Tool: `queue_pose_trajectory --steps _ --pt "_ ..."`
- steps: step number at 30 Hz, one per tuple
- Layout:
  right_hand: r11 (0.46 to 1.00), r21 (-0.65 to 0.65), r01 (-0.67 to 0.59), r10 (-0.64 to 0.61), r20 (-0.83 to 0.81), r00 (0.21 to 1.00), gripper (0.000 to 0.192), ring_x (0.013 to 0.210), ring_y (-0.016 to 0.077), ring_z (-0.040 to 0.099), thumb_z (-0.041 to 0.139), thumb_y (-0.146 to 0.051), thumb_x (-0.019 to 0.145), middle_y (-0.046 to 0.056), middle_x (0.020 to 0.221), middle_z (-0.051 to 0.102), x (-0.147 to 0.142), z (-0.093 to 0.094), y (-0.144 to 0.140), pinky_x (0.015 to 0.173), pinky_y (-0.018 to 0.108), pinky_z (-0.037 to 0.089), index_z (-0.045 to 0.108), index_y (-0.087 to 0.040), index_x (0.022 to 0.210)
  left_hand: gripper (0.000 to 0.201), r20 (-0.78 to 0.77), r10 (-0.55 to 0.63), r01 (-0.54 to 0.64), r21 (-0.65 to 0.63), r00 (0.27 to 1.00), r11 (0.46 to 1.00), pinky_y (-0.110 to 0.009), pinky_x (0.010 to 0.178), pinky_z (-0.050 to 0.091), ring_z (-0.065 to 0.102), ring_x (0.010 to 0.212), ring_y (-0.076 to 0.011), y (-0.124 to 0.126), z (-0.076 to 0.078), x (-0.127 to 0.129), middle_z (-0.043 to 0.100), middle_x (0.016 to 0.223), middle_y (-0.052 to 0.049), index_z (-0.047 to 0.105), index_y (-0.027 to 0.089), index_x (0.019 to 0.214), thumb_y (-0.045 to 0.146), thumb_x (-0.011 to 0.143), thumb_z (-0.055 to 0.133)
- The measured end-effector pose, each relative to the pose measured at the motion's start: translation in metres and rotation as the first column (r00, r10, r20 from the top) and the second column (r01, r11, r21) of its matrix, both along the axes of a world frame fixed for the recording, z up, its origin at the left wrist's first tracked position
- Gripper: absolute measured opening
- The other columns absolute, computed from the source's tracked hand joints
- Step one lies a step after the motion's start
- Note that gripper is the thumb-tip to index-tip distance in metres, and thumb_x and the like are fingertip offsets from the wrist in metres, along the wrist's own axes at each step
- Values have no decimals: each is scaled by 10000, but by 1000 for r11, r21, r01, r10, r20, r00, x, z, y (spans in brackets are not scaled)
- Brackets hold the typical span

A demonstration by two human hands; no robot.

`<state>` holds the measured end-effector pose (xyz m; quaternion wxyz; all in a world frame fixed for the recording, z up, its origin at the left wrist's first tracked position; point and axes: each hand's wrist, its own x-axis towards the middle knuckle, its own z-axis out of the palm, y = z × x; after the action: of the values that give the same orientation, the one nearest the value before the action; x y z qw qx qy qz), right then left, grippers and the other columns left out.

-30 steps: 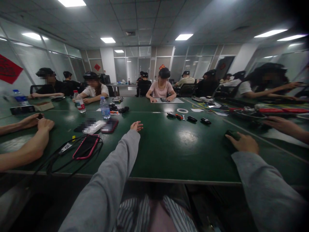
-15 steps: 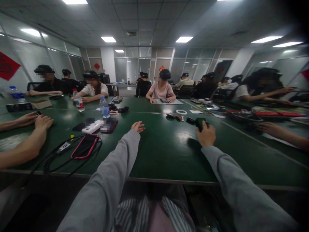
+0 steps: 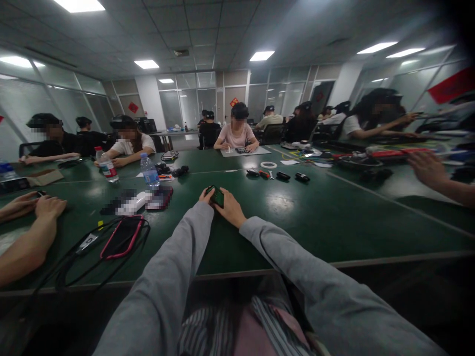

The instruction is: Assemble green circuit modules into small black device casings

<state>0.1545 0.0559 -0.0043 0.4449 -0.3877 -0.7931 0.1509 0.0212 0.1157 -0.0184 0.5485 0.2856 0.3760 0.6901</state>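
A small dark green and black block-like object [image 3: 217,197] is between my hands above the middle of the table; its exact kind is too small to tell. My right hand [image 3: 231,209] has its fingers around the right side of it. On its left side my left hand [image 3: 206,195] is closed against it, thumb and fingers partly hidden. Farther off to the right, two black objects [image 3: 283,176] lie beside a small wrench [image 3: 270,175] and an orange-and-black tool [image 3: 263,174].
The green table [image 3: 297,227] carries a pink-edged phone [image 3: 122,237] with black cables on the left, plus a blue-capped bottle [image 3: 149,170] and a red-capped bottle [image 3: 106,164]. A white tape ring [image 3: 268,165] lies beyond the tools. Co-workers' hands [image 3: 432,170] are at both sides.
My right hand has brought the dark object from the right to the middle, and my left hand has closed on it too. The view has turned slightly to the right.
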Motion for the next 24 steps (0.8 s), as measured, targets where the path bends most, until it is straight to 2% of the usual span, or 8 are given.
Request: queue_pose_trajectory --steps 4,6,8,11,13,15,20,24 --pt "967 -253 -21 -57 -298 953 603 1072 212 549 593 -555 778 96 1143 550 7 -1 11 1001 433 424 407 -201 1229 418 11 -108 109 -56 994 992 -266 684 532 653 741 -132 -8 10 -8 669 962 -40 536 245 1217 257 813 641" --pt "887 -429 -172 -62 -479 876 516 942 182 600 556 -602 789 64 1023 593 9 1 14 887 396 504 453 -212 1111 469 7 -173 173 -54 985 983 -274 681 534 660 766 -141 -12 15 -11 672 989 -45 497 275 1270 318 823 632" --pt "730 -538 -422 -9 -625 781 483 840 172 626 544 -624 791 46 949 618 9 7 12 779 372 547 474 -222 1050 507 1 -197 197 -13 980 980 -284 722 537 665 830 -154 -15 19 -12 672 1020 -57 477 278 1301 362 824 628" --pt "454 -544 -705 76 -765 639 479 801 182 646 528 -618 812 57 928 647 11 17 4 728 372 563 500 -218 1075 514 -18 -283 283 25 959 959 -324 755 542 667 878 -183 -21 24 -10 671 1055 -76 462 263 1333 393 850 582" --pt "364 -529 -767 62 -808 586 447 825 187 650 534 -576 829 66 945 653 11 21 -1 725 369 565 507 -213 1089 502 -43 -359 360 17 932 933 -341 747 546 669 883 -200 -25 29 -6 670 1068 -83 460 253 1345 384 869 550" --pt "380 -524 -762 1 -824 566 387 827 174 647 572 -507 830 48 963 648 11 21 -2 712 351 565 497 -229 1087 497 -50 -371 372 8 927 928 -340 762 546 667 896 -203 -30 33 0 672 1063 -89 449 231 1359 349 883 530" --pt "582 -588 -561 -152 -757 635 546 733 141 619 700 -434 734 -17 933 615 11 11 9 571 268 525 380 -318 1160 501 17 -379 379 -99 925 920 -359 838 536 649 959 -233 -33 37 14 680 972 -140 517 100 1293 427 929 407" --pt "717 -560 -415 -136 -696 705 632 678 133 587 704 -504 687 -28 867 586 13 7 14 546 242 490 337 -311 1164 543 0 -373 365 -206 928 908 -383 833 538 653 942 -250 -28 32 19 683 922 -137 573 145 1221 546 882 433"
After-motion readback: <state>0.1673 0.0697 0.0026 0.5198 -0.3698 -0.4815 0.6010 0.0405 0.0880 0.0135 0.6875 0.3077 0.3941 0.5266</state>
